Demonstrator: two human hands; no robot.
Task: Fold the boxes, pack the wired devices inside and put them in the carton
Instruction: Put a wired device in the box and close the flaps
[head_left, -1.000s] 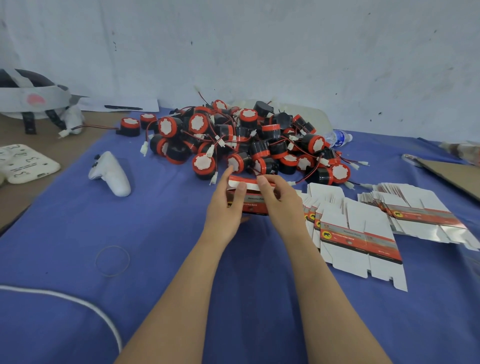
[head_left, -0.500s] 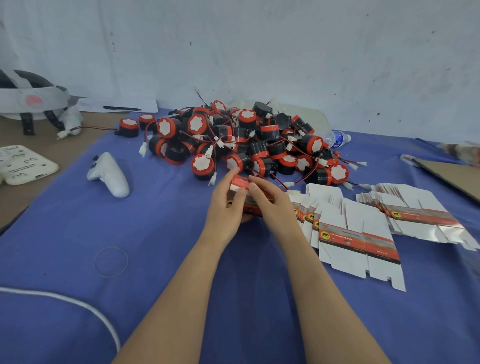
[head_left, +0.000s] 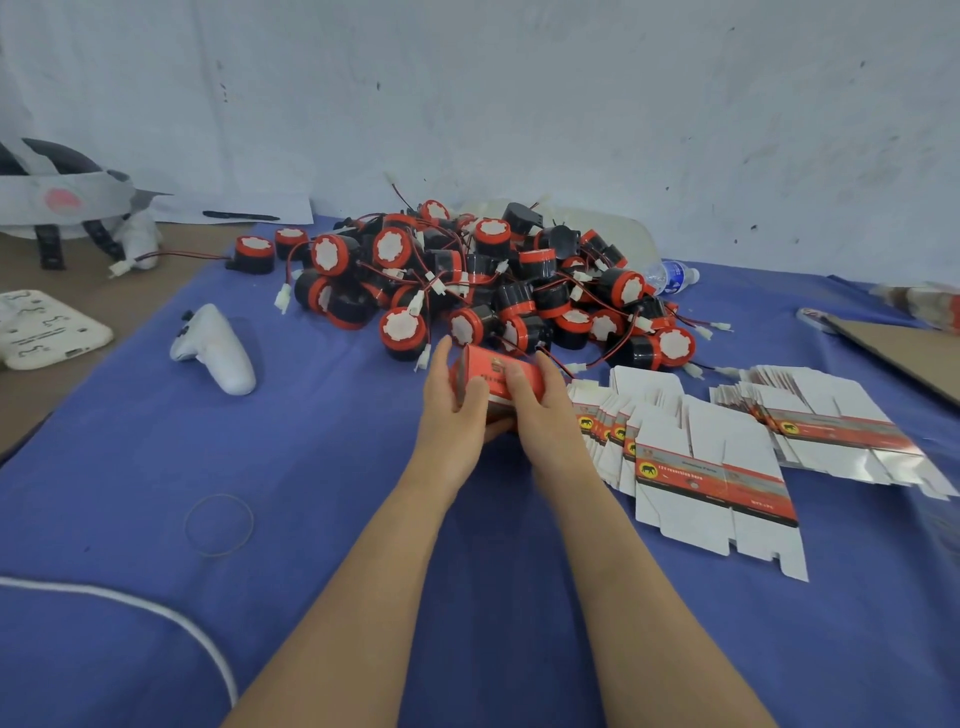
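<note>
A small red and white box (head_left: 493, 376) is held just above the blue cloth between both hands. My left hand (head_left: 453, 410) grips its left end, thumb on top. My right hand (head_left: 545, 415) grips its right side, with fingers curled over the top. Behind them lies a heap of black and red round wired devices (head_left: 498, 291) with white connectors. To the right, flat unfolded boxes (head_left: 696, 467) are fanned out in a stack, with a second stack (head_left: 831, 426) farther right.
A white controller (head_left: 218, 351) lies on the blue cloth (head_left: 156, 457) at the left, a rubber band (head_left: 219, 525) nearer me. A water bottle (head_left: 670, 274) lies behind the heap. Brown cardboard (head_left: 904, 348) sits at the right edge. A white cable (head_left: 156, 613) curves at the lower left.
The box has been turned in my hands, from lying flat with its white flap up to showing its red face. Both hands stayed in place in front of the heap.
</note>
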